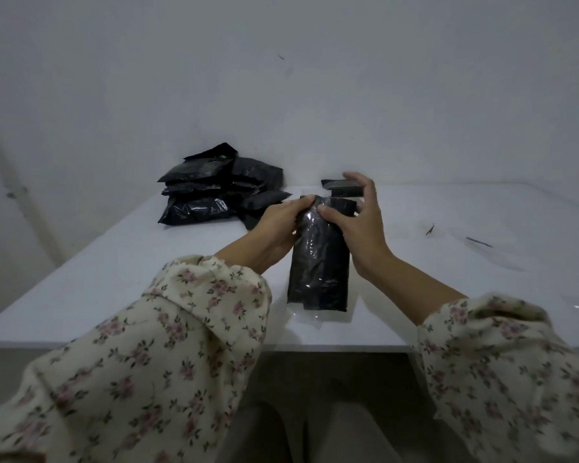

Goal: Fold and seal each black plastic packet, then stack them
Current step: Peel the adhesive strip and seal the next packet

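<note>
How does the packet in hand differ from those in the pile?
The packet is gripped at its top by the left hand and right hand; the pile lies untouched at the far left of the table. The packet looks long and flat; the pile's packets look shorter and puffier. Both are glossy black plastic.

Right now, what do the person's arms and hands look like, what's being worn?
Both arms wear loose long sleeves, the left sleeve and the right sleeve, in cream fabric printed with small pink flowers and dark leaves, gathered at the cuffs. The forearms past the cuffs are uncovered. The left hand and right hand are bare: no gloves, ring, watch or bracelet shows.
</note>
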Demonstrator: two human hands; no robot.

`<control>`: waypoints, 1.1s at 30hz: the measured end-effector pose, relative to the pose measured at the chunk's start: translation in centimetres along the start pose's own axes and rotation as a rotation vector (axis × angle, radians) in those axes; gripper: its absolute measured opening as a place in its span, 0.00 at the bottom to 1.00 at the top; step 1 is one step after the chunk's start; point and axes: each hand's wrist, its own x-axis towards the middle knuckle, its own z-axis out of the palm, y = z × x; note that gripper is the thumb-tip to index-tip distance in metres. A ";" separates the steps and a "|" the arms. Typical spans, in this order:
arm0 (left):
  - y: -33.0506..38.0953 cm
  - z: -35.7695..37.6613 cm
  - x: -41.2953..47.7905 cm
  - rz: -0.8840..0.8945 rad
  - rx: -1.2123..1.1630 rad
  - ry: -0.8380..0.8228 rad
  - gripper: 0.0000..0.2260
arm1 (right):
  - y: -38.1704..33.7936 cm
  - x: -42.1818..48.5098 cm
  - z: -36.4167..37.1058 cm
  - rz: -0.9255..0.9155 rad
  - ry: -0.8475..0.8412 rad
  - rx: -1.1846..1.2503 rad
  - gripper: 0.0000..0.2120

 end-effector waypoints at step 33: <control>0.3 -0.9 -0.2 0.135 0.170 -0.156 0.14 | 0.8 1.9 -1.5 0.223 -0.180 -0.009 0.10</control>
